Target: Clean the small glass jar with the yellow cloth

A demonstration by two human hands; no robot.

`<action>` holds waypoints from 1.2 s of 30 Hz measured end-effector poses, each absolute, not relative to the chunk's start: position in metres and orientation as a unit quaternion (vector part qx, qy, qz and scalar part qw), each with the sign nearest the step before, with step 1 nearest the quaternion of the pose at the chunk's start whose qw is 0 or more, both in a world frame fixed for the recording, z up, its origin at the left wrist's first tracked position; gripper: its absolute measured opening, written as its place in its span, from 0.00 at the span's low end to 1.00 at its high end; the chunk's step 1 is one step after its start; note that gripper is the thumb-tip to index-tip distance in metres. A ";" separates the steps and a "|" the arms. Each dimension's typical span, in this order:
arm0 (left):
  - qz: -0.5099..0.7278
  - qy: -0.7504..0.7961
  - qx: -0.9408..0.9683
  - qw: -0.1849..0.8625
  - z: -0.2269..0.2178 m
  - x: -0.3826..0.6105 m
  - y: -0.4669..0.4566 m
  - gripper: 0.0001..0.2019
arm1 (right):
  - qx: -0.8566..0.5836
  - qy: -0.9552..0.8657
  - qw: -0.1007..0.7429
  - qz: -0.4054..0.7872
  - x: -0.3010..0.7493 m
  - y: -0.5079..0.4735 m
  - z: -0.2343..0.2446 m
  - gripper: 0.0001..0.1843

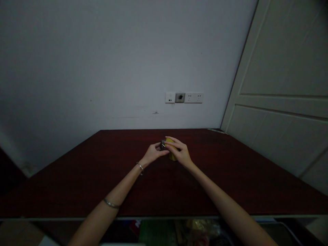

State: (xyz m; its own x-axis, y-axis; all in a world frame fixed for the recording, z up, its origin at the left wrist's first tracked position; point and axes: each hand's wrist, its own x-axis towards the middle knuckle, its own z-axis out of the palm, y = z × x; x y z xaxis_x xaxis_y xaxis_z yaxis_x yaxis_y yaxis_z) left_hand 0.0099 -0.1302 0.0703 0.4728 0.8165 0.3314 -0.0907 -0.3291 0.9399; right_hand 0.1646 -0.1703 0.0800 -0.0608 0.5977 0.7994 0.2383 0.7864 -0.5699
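Both my hands meet over the middle of a dark red-brown table (102,177). My right hand (180,152) is wrapped over a small yellow object (172,156), which sits on or just above the tabletop. My left hand (153,152) pinches a small dark grey part (162,145) at the yellow object's left end. My fingers hide most of both pieces, and the dim light keeps me from making out their shape. A thin bracelet circles my left wrist and another sits on my left forearm.
A white wall rises behind the table, with a row of wall sockets (183,97) above its far edge. A pale panelled door (282,102) stands at the right. Below the table's near edge (164,217) lie dim, colourful items I cannot make out.
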 end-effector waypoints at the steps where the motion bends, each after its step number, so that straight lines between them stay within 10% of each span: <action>1: 0.434 0.265 0.692 0.513 0.070 0.010 -0.130 0.26 | -0.300 -0.699 0.629 0.160 0.165 -0.168 0.080 0.10; 36: 0.414 0.258 0.655 0.577 0.070 0.009 -0.137 0.28 | -0.298 -0.679 0.652 0.160 0.166 -0.168 0.081 0.11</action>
State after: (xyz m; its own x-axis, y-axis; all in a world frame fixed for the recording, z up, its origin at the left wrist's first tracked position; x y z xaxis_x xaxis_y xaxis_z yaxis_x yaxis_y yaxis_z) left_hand 0.0086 -0.1371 0.0701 0.5239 0.8159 0.2446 -0.1394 -0.2012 0.9696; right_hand 0.1660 -0.1676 0.0807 0.0264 0.6131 0.7896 0.1951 0.7715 -0.6055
